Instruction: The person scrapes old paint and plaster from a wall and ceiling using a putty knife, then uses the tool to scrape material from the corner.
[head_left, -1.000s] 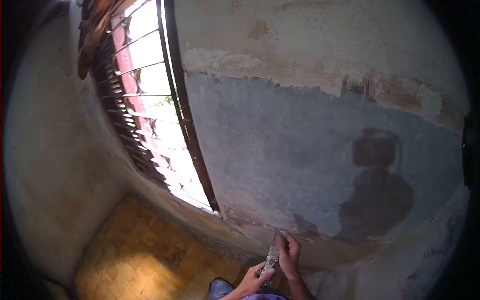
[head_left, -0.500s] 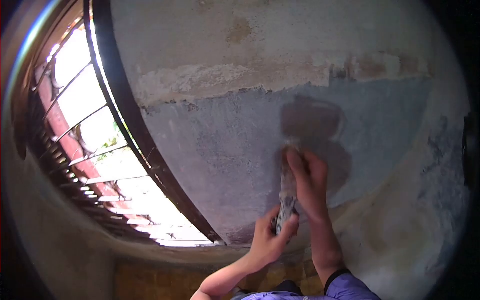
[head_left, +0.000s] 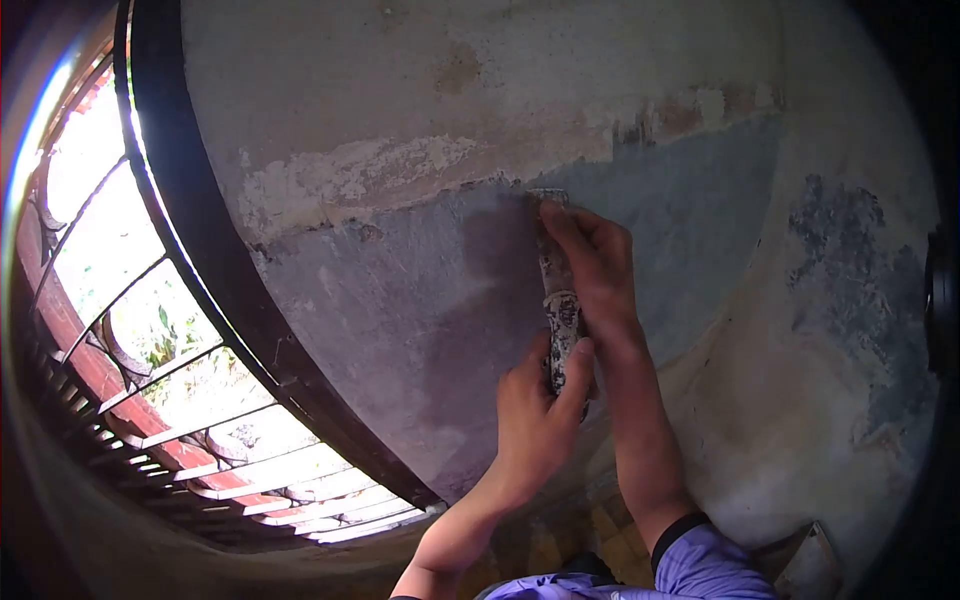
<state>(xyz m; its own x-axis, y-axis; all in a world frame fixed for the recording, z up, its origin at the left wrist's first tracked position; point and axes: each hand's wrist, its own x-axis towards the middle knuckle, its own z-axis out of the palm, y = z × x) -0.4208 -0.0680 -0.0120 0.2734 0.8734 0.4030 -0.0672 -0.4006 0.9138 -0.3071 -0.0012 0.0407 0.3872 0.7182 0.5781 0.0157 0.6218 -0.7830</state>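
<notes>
A worn scraper point(head_left: 556, 265) stands nearly upright against the wall, its flat tip at the upper border of the grey-blue patch point(head_left: 400, 290). Wrapped round its speckled handle is my left hand point(head_left: 540, 400), the thumb lying along the front. Higher up, my right hand point(head_left: 595, 260) grips the scraper's blade part, fingers near the tip. Above the patch runs a rough, peeled strip of pale plaster point(head_left: 360, 175). Shadows of the hands fall on the patch to the left.
A barred window point(head_left: 190, 350) with a dark frame point(head_left: 210, 160) fills the left side. The right-hand wall point(head_left: 750, 400) bears dark blotches. A yellowish tiled floor point(head_left: 610, 530) shows at the bottom, with a pale angular object point(head_left: 812, 565) at lower right.
Both hands and the scraper have moved up the wall, from mid-patch to its upper border. The view has shifted, with the window further left and more of the right wall in sight.
</notes>
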